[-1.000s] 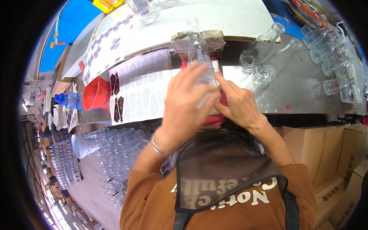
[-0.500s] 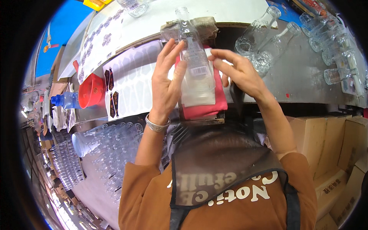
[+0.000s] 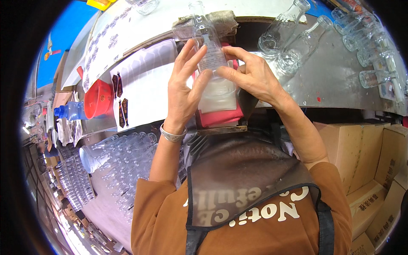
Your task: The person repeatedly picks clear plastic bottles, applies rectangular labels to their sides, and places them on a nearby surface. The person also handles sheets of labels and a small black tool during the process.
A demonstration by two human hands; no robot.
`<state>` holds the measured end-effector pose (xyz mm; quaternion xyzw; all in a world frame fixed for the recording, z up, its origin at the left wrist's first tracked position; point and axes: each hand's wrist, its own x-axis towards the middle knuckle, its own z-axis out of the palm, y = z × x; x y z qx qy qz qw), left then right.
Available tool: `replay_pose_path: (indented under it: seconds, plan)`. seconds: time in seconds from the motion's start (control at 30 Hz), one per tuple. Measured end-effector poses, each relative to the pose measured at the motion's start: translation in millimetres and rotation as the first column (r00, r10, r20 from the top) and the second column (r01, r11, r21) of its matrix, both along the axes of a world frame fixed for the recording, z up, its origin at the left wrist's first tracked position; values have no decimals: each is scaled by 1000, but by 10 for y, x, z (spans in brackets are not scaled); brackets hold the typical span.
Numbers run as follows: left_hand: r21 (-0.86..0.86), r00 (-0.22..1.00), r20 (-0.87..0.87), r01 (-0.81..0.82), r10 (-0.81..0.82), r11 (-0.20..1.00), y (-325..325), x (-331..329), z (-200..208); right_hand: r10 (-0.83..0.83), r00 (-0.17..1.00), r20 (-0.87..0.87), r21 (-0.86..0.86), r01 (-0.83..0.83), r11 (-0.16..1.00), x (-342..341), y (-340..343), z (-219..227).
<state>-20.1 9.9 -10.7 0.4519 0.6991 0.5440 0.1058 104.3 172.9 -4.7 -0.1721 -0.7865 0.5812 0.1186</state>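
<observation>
On the pink cloth (image 3: 221, 118), the bottle (image 3: 205, 34) already bears a printed label (image 3: 208, 56), left hand (image 3: 185, 87) spread beside it, right hand (image 3: 255, 76) apparently touching it with parted fingers, neither gripping; dark labels (image 3: 123, 112) remain leftward.

Grey metal bench (image 3: 340, 92) spans the upper half, shiny, light glaring off it in spots. White board (image 3: 248, 9) lies across its far side. Blue surface (image 3: 70, 32) at upper left, more blue at upper right. Pale grey-pink floor (image 3: 104, 210) shows lower left. Open cardboard boxes (image 3: 355, 157) stacked right, below bench level. Dark bars (image 3: 36, 178) along left rim, bright gaps between; window or framing, can't tell.
</observation>
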Motion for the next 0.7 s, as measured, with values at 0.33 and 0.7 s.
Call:
replay_pose_path:
  seconds: [0.33,0.7]
  plan:
    - [-44,999,-51,-20,18,999,8,-11,16,-125,990,-62,-437,86,895,-23,258,-302]
    - [-43,997,-79,-22,19,999,12,6,7,1,972,-235,-302,-74,951,87,269,-11]
